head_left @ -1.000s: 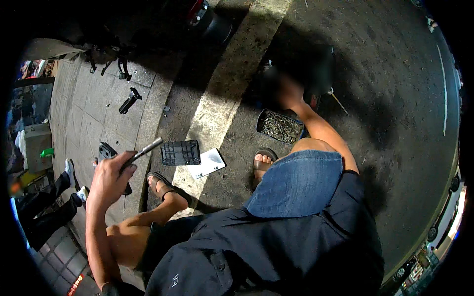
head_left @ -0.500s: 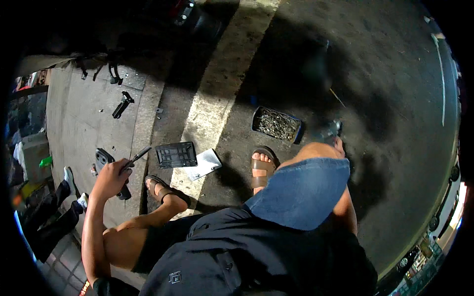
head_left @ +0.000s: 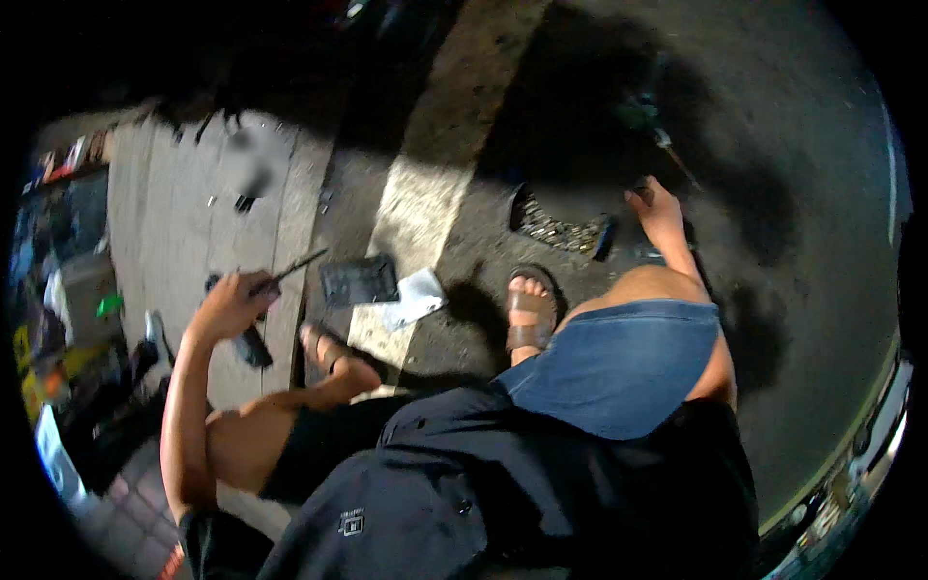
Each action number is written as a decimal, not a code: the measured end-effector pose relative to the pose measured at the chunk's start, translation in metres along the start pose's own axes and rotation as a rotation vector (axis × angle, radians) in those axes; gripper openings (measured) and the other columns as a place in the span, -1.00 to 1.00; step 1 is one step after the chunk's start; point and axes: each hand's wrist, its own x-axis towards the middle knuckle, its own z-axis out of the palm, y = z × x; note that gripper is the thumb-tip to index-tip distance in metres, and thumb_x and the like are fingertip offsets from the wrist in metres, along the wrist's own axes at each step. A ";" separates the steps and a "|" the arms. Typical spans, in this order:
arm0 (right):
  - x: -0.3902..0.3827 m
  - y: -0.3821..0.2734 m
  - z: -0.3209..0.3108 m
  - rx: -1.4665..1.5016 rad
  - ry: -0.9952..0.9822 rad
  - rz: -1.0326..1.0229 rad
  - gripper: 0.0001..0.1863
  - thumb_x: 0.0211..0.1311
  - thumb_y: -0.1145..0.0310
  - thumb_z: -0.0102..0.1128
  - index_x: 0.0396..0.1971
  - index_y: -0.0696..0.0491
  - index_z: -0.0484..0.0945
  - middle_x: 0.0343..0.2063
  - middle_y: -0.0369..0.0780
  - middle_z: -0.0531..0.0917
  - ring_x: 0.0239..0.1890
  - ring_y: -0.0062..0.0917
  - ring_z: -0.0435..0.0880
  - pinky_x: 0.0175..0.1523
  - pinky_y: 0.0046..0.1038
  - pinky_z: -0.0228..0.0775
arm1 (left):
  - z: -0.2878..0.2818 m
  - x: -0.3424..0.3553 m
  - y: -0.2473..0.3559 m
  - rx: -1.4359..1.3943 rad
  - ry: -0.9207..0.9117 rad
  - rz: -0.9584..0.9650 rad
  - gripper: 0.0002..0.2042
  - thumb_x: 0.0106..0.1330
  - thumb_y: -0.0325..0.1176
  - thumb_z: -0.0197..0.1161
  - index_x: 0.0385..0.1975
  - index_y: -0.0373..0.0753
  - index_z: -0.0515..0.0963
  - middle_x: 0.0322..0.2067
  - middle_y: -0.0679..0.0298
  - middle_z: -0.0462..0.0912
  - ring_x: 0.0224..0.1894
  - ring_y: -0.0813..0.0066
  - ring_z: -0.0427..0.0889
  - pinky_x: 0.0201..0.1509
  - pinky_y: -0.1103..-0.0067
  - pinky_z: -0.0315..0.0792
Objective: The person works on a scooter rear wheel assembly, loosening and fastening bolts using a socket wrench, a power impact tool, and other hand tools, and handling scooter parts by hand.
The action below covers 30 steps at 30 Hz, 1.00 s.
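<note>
My left hand is closed around a slim dark rod-like tool, its tip pointing up and right. Behind and below that hand a long dark part lies on the pale paving. To the right, my right hand is raised just beyond my knee. Its fingers are pinched together near a small dark spot, and what they hold cannot be made out. Close to its left stands a dark tray with a blue rim, holding many small metal pieces like screws. Part of the tray is blurred.
A black ribbed plastic panel overlaps a white plate between my sandalled feet. A thin tool with a brownish shaft lies beyond my right hand. Dark parts lie on the paving at left. Bags and boxes crowd the left edge.
My right hand has moved up and forward from beside my knee, next to the tray. My left hand still grips the tool, slightly higher and further right. The view has shifted a little.
</note>
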 end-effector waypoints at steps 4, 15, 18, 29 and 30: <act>0.011 -0.023 0.045 -0.330 -0.074 -0.388 -0.59 0.04 0.21 0.20 -0.13 0.10 0.45 -0.18 -0.10 0.55 -0.08 -0.17 0.48 -0.05 -0.28 0.36 | -0.013 0.001 0.018 -0.101 -0.098 -0.214 -0.78 0.18 -0.29 0.11 -0.37 -0.36 0.49 -0.60 0.04 0.52 -0.50 0.18 0.53 -0.37 0.37 0.36; 0.067 -0.024 0.093 -0.417 -0.392 -0.676 -0.57 0.01 0.29 0.18 -0.08 0.11 0.46 -0.11 -0.06 0.52 -0.06 -0.16 0.50 0.00 -0.24 0.36 | 0.031 -0.051 0.003 -0.223 -0.162 -0.315 -0.82 0.13 -0.36 0.17 -0.33 -0.31 0.51 -0.57 0.14 0.55 -0.50 0.43 0.53 -0.38 0.50 0.38; 0.072 -0.014 0.083 -0.459 -0.357 -0.745 -0.56 0.04 0.26 0.18 -0.07 0.14 0.44 -0.10 -0.04 0.53 -0.03 -0.16 0.49 0.04 -0.27 0.34 | 0.031 -0.064 0.011 -0.105 0.143 -0.310 -0.79 0.14 -0.36 0.18 -0.26 -0.29 0.51 -0.60 0.16 0.50 -0.55 0.54 0.43 -0.42 0.53 0.34; 0.072 -0.052 0.080 -0.643 -0.594 -0.560 -0.42 0.14 0.15 0.13 0.12 0.13 0.30 0.09 -0.02 0.40 0.16 -0.18 0.32 0.22 -0.30 0.16 | 0.048 -0.067 0.026 -0.208 0.576 -0.211 -0.84 0.26 -0.39 0.12 -0.22 -0.27 0.51 -0.72 0.31 0.39 -0.65 0.68 0.34 -0.57 0.61 0.24; 0.074 -0.061 0.074 -0.667 -0.592 -0.571 -0.42 0.14 0.15 0.13 0.12 0.13 0.30 0.09 -0.02 0.40 0.16 -0.18 0.32 0.22 -0.30 0.16 | 0.048 -0.068 0.026 -0.176 0.558 -0.147 -0.84 0.27 -0.40 0.11 -0.21 -0.27 0.51 -0.71 0.28 0.41 -0.66 0.66 0.36 -0.58 0.59 0.26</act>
